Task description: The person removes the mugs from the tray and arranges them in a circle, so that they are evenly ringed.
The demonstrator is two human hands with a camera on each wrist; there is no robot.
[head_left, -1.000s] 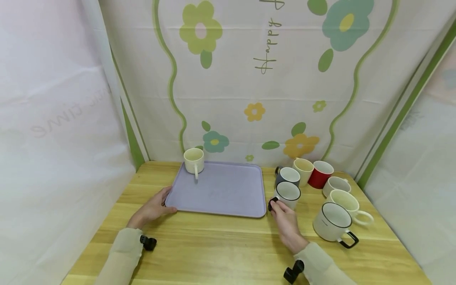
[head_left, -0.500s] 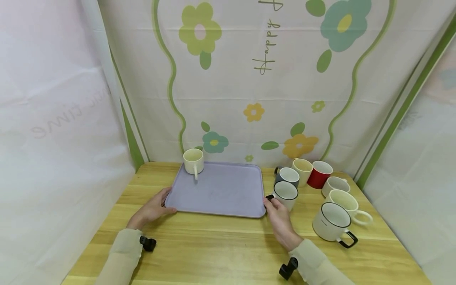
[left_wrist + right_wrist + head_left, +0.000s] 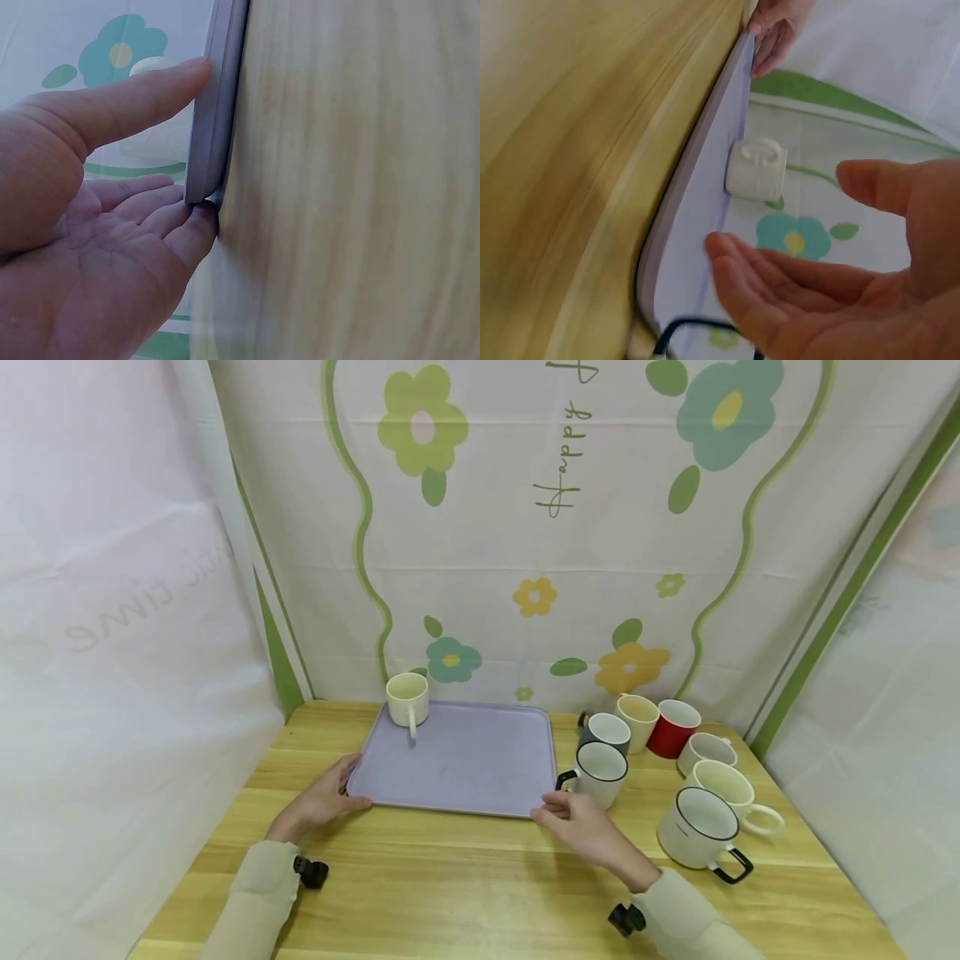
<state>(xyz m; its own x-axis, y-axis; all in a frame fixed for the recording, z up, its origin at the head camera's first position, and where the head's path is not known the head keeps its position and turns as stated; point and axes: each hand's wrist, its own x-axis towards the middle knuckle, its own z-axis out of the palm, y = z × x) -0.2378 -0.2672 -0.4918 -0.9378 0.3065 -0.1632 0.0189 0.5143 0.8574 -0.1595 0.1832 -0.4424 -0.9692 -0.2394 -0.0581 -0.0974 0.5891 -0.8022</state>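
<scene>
A lilac tray (image 3: 465,760) lies on the wooden table, with a cream mug (image 3: 407,697) upright at its back left corner. My left hand (image 3: 318,802) holds the tray's front left corner; in the left wrist view the thumb (image 3: 139,105) lies against the rim and the fingers reach its side. At the front right corner hovers my right hand (image 3: 581,827), its thumb and fingers apart in the right wrist view, nothing between them. Just behind it stands a white mug (image 3: 600,774) with a black rim, its black handle (image 3: 567,779) beside the tray's right edge.
Right of the tray stand a grey mug (image 3: 604,732), a pale yellow mug (image 3: 637,727), a red mug (image 3: 673,731), a whitish cup (image 3: 707,752), a cream mug with a ring handle (image 3: 723,781) and a large black-rimmed mug (image 3: 697,828). Printed curtains (image 3: 480,527) enclose the table.
My right hand has let go of the white mug's black handle and moved left to the tray's front right corner. That mug sits slightly further left. The left hand has stayed put.
</scene>
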